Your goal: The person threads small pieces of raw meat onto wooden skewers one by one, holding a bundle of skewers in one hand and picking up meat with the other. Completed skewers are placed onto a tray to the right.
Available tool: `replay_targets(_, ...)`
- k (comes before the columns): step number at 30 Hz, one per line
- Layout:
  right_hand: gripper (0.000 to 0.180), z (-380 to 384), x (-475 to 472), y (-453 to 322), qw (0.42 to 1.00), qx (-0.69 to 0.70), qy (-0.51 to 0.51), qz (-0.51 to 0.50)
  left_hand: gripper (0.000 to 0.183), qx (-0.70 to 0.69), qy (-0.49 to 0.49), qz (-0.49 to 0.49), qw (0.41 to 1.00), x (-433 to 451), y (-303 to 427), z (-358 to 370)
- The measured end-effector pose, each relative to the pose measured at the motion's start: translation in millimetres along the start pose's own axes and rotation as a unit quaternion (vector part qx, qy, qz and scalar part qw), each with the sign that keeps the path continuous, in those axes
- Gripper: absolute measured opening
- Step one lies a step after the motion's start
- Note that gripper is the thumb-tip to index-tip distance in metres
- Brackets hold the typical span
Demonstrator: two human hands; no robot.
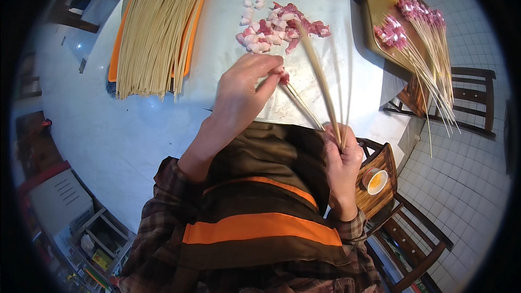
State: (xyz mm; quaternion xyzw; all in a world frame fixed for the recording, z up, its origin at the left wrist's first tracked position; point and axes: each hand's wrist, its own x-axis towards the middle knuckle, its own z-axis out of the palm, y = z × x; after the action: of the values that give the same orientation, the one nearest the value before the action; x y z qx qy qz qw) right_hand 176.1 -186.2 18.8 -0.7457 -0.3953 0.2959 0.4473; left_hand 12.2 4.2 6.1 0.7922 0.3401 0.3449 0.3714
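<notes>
My left hand point(248, 85) pinches small meat pieces point(285, 77) at the tip of a thin wooden skewer point(302, 101). The lower end of that skewer runs down into my right hand point(342, 154), whose fingers are closed around it. Several more bare skewers point(321, 77) fan upward from the same fist, some blurred. Past their tips, a loose pile of diced red meat and pale fat cubes point(276, 28) lies on the light work surface point(220, 12). How many pieces sit on the pinched skewer cannot be told, since my fingertips cover part of it.
At the left, an orange tray point(114, 63) holds a thick heap of bare skewers point(158, 36). On the right, a gold-coloured metal tray point(372, 20) carries bundles of threaded meat skewers point(423, 16), their sticks overhanging its edge. A bowl point(375, 181) rests on a wooden chair point(386, 162).
</notes>
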Motion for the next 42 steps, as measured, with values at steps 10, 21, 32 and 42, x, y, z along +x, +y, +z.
replay_targets(10, 0.008, -30, -16, 18, 0.987, 0.133, 0.067, 0.061, 0.026, 0.273, 0.046, 0.072, 0.958, 67, -13, -8)
replay_targets(21, 0.011, -39, -24, 20, 0.987, 0.131, 0.079, 0.053, 0.024, 0.094, 0.045, 0.032, 0.994, 40, 6, -8)
replay_targets(32, 0.010, -46, -32, 18, 0.997, 0.063, 0.033, 0.042, 0.027, 0.012, -0.053, 0.028, 0.998, -1, 11, -3)
replay_targets(42, 0.012, -52, -30, 7, 0.999, -0.020, 0.015, 0.048, 0.021, 0.053, -0.044, 0.101, 0.993, 3, -3, 0)
